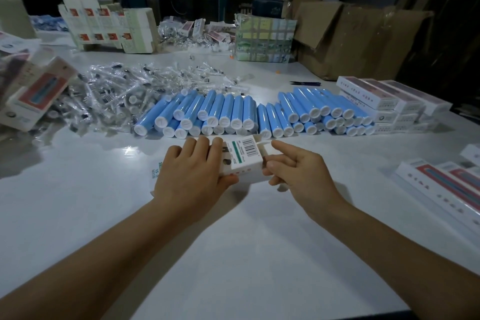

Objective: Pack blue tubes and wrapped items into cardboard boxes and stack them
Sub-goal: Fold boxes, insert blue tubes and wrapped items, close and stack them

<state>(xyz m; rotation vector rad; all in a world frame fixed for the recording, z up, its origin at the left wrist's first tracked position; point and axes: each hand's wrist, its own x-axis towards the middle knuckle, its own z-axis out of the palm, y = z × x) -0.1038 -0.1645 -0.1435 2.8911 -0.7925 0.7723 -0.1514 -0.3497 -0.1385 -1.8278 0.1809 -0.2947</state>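
Our left hand [193,171] gripping a small white box [240,157] over the white table [233,241], our right hand [298,169] pinching its end flap, blue tubes [233,114] heaped just beyond

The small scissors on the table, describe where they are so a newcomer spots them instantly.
Start at the big brown cardboard carton at the table's far right. Just in front of it the scissors lie alone on bare white tabletop, dark and thin, unlike the blue tubes nearby.

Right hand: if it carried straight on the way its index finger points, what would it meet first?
The right hand points left, so probably the small box the left hand grips; it already touches the end flap.
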